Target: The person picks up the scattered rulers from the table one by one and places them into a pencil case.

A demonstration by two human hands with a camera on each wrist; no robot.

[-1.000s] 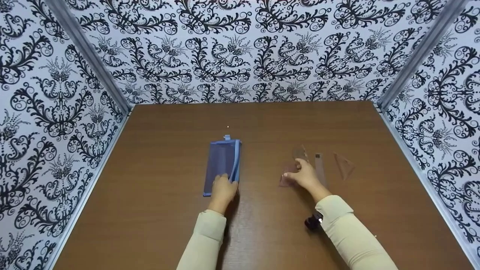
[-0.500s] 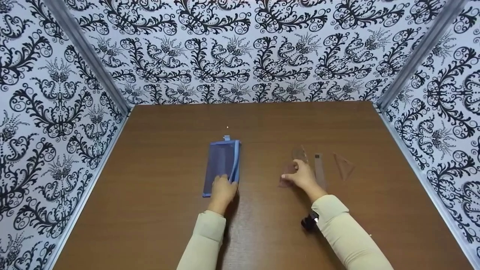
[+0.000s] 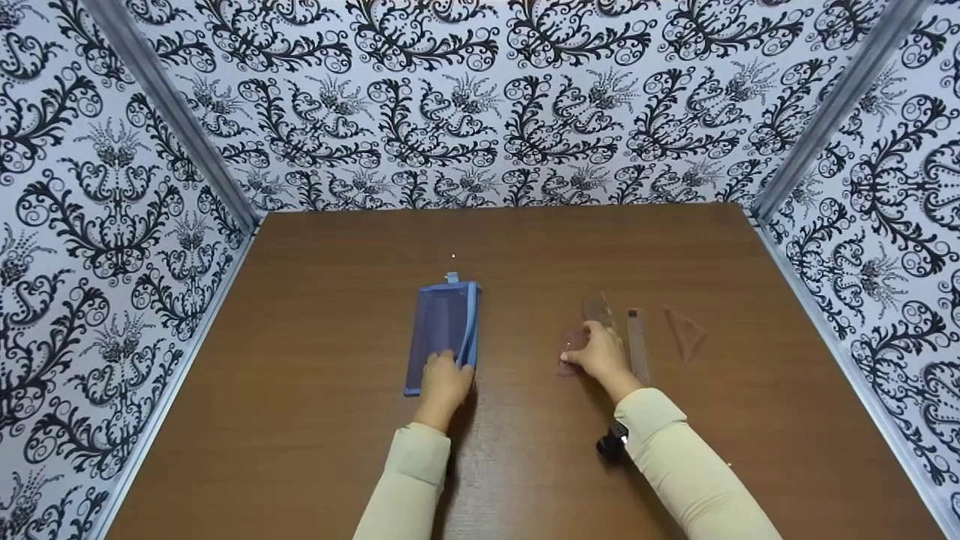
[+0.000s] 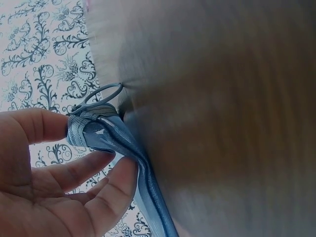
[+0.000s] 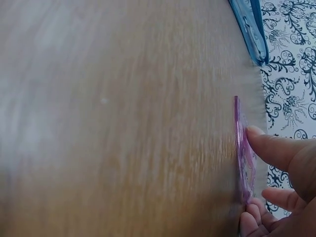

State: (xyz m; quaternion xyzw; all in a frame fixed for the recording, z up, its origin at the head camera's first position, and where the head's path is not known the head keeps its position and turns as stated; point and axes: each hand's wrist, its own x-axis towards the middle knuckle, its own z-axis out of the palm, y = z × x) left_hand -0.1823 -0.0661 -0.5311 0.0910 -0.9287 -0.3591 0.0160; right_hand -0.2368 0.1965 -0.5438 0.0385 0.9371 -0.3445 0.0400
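My left hand [image 3: 445,382] pinches the zip edge of a blue mesh pencil case [image 3: 435,319] near its front end. Up close in the left wrist view, thumb and fingers grip the fabric beside a zip pull loop [image 4: 106,94]. To the right, my right hand [image 3: 604,354] holds a pink see-through protractor [image 3: 571,360] between thumb and fingers, low over the table. In the right wrist view the protractor [image 5: 243,153] shows nearly edge-on; whether it touches the table I cannot tell. My right hand partly hides another clear piece [image 3: 598,306] behind it.
A clear ruler [image 3: 637,341] lies just right of my right hand, and a pinkish set square [image 3: 684,334] lies farther right. The brown table [image 3: 322,450] is bounded by patterned walls [image 3: 480,105] at the back and both sides.
My right hand has shifted slightly left and its forearm has swung inward; it stays at the protractor. The left hand keeps its grip on the pencil case.
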